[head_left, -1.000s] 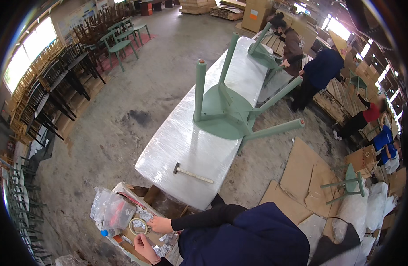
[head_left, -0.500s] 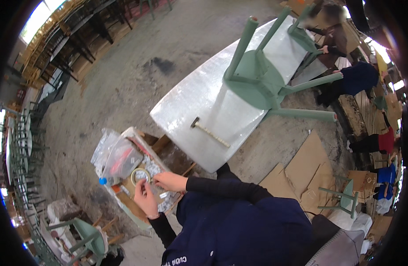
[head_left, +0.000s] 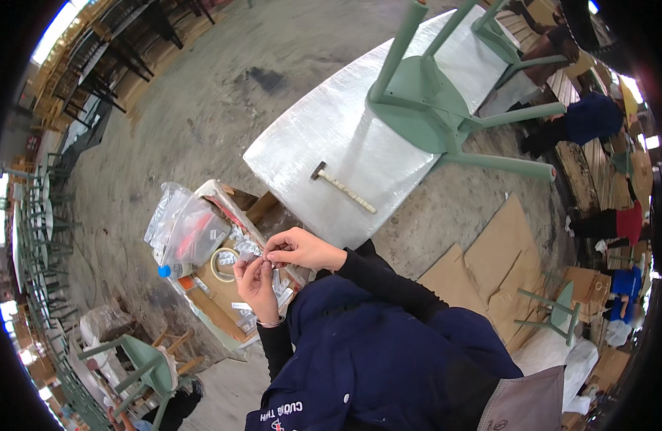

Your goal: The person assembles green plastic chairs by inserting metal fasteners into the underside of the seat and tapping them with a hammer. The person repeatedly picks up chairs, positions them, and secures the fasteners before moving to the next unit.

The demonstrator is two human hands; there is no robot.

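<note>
My left hand (head_left: pixel 258 289) and my right hand (head_left: pixel 306 250) meet with pinched fingertips above an open cardboard box (head_left: pixel 214 314). Something small seems to be between them, possibly a bit of clear plastic; I cannot make out what it is. Just left of the fingers, a roll of pale tape (head_left: pixel 216 264) lies in the box, among small white-labelled packets (head_left: pixel 242 307). A clear plastic bag (head_left: pixel 191 241) with something red showing through fills the box's far left part. Beside it is a blue bottle cap (head_left: pixel 165 271).
Ahead stands a plastic-wrapped table (head_left: pixel 288 154) bearing a hammer (head_left: pixel 345 189) and an upturned green chair (head_left: pixel 417 108). Flattened cardboard (head_left: pixel 482 276) lies on the floor at right. More green chairs (head_left: pixel 148 363) stand around. Other people (head_left: pixel 593 118) are at the right.
Both hands have risen slightly and shifted right, with their fingertips brought together. The table and chair sit a little differently in view as my head moved.
</note>
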